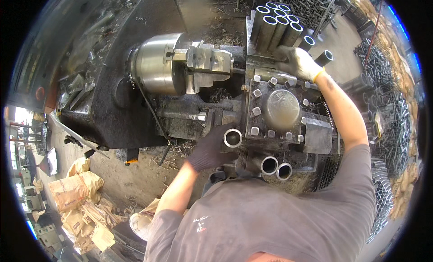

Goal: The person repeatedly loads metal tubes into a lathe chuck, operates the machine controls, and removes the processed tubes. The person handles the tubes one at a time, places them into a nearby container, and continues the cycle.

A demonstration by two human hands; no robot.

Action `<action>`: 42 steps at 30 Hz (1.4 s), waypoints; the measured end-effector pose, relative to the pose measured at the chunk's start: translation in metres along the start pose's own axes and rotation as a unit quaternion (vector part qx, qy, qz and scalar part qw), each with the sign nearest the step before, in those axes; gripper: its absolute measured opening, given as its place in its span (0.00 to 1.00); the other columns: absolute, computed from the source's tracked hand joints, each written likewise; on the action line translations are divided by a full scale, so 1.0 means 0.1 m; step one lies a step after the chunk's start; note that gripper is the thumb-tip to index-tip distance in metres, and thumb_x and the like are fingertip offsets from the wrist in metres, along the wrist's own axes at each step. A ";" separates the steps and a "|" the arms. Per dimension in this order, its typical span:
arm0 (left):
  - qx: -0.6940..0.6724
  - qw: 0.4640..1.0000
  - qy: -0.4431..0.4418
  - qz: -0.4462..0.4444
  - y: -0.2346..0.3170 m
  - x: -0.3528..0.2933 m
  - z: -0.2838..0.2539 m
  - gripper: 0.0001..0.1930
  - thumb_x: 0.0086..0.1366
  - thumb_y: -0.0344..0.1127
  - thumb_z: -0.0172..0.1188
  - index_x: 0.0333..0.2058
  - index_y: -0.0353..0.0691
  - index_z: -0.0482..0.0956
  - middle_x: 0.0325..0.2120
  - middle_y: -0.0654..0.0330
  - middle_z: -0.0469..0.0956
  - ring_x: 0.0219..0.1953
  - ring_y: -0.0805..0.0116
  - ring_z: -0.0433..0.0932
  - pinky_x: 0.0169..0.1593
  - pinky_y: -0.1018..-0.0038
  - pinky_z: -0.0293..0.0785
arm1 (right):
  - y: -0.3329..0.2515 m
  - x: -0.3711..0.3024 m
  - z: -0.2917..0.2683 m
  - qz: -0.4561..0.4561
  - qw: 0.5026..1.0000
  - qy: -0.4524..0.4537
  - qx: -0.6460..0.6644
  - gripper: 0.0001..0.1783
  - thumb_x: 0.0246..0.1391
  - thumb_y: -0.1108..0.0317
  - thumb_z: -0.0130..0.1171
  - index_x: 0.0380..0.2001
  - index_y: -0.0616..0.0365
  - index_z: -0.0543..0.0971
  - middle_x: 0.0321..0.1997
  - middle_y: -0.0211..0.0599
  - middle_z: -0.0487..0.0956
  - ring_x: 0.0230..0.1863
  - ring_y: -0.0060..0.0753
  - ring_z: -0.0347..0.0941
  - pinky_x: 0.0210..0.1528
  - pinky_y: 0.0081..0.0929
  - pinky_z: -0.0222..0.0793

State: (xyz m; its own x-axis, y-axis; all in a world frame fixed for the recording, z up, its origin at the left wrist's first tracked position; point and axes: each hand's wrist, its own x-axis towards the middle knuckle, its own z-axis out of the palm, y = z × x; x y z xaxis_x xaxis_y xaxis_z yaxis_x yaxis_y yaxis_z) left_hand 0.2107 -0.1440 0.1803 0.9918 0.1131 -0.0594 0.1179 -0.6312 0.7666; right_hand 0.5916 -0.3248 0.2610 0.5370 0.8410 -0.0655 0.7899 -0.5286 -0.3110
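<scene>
My left hand (pixel 210 147), in a dark glove, is wrapped round a short steel tube (pixel 232 138), whose bright ring end faces up. The tube is just left of the lathe's square tool post (pixel 283 107). My right hand (pixel 303 63), in a pale glove, reaches past the tool post to its far side. It is beside a cluster of upright steel tubes (pixel 280 21), and its fingers are blurred, so I cannot tell whether they grip anything. The three-jaw chuck (pixel 162 63) lies to the left, its jaws pointing right.
Two more tubes (pixel 269 165) stand near my body, right of the left hand. Crumpled brown paper sacks (pixel 74 192) lie on the floor at lower left. Wire baskets of metal parts (pixel 383 131) line the right side. Metal chips (pixel 180 151) litter the floor below the lathe.
</scene>
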 end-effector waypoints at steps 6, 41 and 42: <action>-0.250 0.950 -0.001 -0.186 0.09 0.45 -0.19 0.36 0.58 0.45 0.79 0.62 0.38 0.77 0.47 0.47 0.87 0.48 0.51 0.88 0.52 0.61 0.85 | -1.65 -0.21 -0.48 -0.396 0.912 0.076 -0.069 0.20 0.56 0.73 0.66 0.53 0.58 0.84 0.45 0.43 0.89 0.36 0.37 0.86 0.45 0.32 0.86; -0.569 0.463 0.603 -0.314 -2.54 -2.28 -0.75 0.29 0.77 0.70 0.48 0.23 0.55 0.68 0.13 0.71 0.63 0.15 0.69 0.57 0.34 0.52 0.74 | -0.14 0.31 0.39 -0.043 0.989 -0.143 -0.023 0.26 0.54 0.59 0.72 0.49 0.68 0.83 0.38 0.58 0.87 0.40 0.52 0.87 0.42 0.45 0.81; -0.569 0.454 0.599 -0.333 -2.53 -2.28 -0.76 0.29 0.77 0.69 0.48 0.23 0.55 0.68 0.13 0.71 0.62 0.14 0.69 0.57 0.34 0.51 0.74 | -0.26 0.35 0.37 -0.026 0.991 -0.124 -0.043 0.28 0.54 0.59 0.73 0.53 0.67 0.82 0.43 0.55 0.89 0.41 0.52 0.87 0.43 0.44 0.81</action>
State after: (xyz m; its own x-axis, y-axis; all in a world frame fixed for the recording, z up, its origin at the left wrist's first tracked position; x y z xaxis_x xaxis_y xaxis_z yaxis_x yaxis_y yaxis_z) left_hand -0.0490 0.0482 0.0487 -0.0650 0.7545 -0.6531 -0.4065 0.5776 0.7079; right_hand 0.5785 -0.2777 0.2317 0.4136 0.8644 -0.2859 0.8431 -0.4822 -0.2382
